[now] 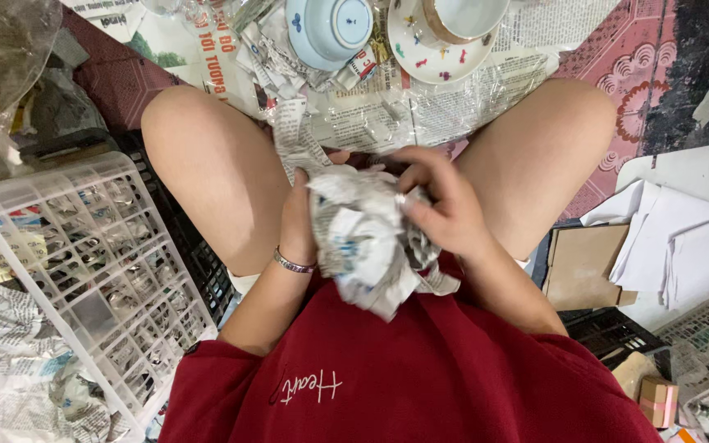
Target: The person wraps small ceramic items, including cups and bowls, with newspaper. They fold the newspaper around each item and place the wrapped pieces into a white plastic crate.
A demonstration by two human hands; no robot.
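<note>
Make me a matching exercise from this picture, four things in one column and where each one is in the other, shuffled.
Things:
1. newspaper bundle
2. white basket
3. blue bowl
4. bracelet

Places:
A. on the left wrist
B. upside down on the newspaper beyond the knees
C. held between the left hand and right hand
D. beside the left thigh, at the picture's left

Pairs: 1-C, 2-D, 3-B, 4-A
</note>
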